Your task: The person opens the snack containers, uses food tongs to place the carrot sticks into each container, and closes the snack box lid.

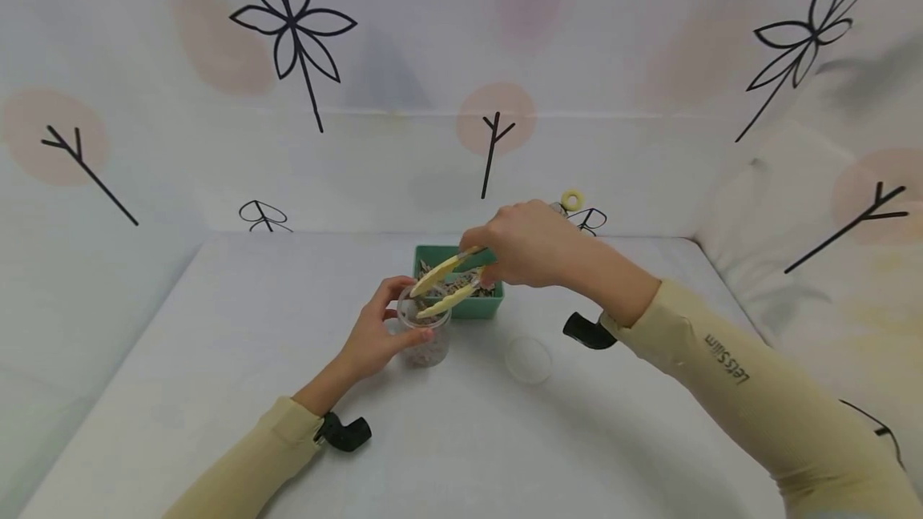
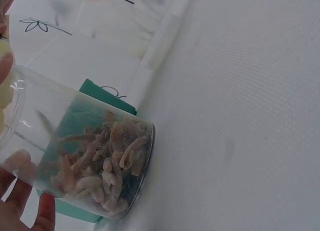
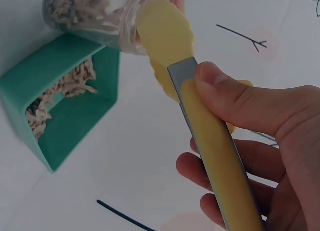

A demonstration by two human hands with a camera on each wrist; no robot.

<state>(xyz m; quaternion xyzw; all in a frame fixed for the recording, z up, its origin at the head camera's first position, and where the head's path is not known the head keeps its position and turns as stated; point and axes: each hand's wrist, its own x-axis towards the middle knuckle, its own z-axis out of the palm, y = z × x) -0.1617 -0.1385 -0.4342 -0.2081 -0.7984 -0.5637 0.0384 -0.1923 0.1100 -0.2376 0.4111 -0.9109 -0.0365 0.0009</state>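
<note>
My left hand (image 1: 371, 343) grips a clear plastic jar (image 1: 427, 352) near its rim, thumb on one side and fingers on the other. Brown, twisted dried strips (image 2: 112, 166) fill the lower part of the jar. My right hand (image 1: 530, 243) holds yellow tongs with metal handle edges (image 3: 212, 151). The tongs' scalloped heads are at the jar's open mouth, the two arms a little apart in the head view. Just behind the jar stands a green rectangular box (image 1: 478, 309) with similar pale brown strips (image 3: 65, 91) inside.
A round clear lid (image 1: 529, 360) lies on the white table (image 1: 613, 439), right of the jar. Behind the right hand, a small yellow ring (image 1: 572, 199) shows near the back wall. Patterned white cloth (image 1: 404, 166) encloses the back and sides.
</note>
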